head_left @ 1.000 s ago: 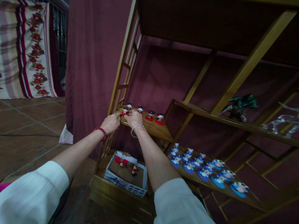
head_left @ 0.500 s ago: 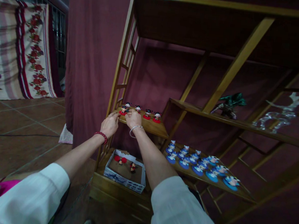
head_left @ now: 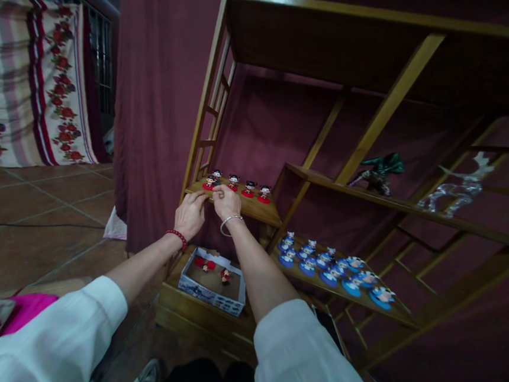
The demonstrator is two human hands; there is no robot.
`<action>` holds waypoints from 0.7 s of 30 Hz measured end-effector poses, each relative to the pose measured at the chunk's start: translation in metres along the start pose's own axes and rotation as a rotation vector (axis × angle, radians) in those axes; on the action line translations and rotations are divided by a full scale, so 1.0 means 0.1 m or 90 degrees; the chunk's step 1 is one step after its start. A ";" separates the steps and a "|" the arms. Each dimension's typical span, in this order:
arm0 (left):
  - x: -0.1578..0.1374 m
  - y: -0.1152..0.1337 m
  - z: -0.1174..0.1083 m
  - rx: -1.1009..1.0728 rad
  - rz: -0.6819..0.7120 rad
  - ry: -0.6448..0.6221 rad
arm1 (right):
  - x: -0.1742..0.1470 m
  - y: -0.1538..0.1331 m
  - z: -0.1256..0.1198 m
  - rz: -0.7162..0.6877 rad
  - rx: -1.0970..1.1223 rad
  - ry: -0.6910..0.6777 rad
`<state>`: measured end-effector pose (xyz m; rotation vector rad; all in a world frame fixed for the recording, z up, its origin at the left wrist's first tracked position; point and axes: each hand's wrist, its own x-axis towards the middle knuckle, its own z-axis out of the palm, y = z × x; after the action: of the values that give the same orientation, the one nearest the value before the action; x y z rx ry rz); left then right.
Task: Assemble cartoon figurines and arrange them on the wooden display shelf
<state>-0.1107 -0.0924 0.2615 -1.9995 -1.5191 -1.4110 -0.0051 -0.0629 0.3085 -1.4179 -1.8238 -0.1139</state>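
Note:
My right hand [head_left: 227, 203], with a silver bangle on the wrist, is closed in a pinch at the front edge of a small wooden shelf [head_left: 261, 212]. A dark top shows past its fingertips, seemingly of a small figurine, mostly hidden. Beside it my left hand [head_left: 191, 214], wearing a red bead bracelet, has its fingers drawn together at the shelf edge; what they hold, if anything, is hidden. Just beyond the hands stands a black-haired figurine [head_left: 211, 182] on a red base. Behind is a row of similar figurines [head_left: 249, 189].
Below, an open cardboard box [head_left: 212, 299] holds a few red-and-black figurines [head_left: 225, 276]. Several blue figurines [head_left: 307, 266] stand on the lower right shelf. A clear deer ornament [head_left: 457, 188] and a green ornament [head_left: 379, 172] occupy a higher shelf. A maroon curtain [head_left: 157, 105] hangs at left.
The view has shifted slightly, with the shelf items now further left. My left hand has moved a little right, closer to my right hand, which stays at the shelf edge.

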 end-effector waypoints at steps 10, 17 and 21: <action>-0.23 0.11 0.08 -0.003 0.029 -0.023 | -0.30 0.04 -0.01 -0.123 0.082 0.020; -0.59 0.13 0.29 -0.026 -0.057 -0.117 | -0.68 0.28 0.26 -0.086 0.098 -0.025; -0.83 0.15 0.44 -0.058 -0.115 -0.171 | -0.90 0.47 0.42 -0.043 0.093 -0.070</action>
<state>-0.0732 -0.1177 0.1775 -2.2302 -1.8176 -1.3404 0.0167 -0.0934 0.2050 -1.2824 -1.9290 0.0624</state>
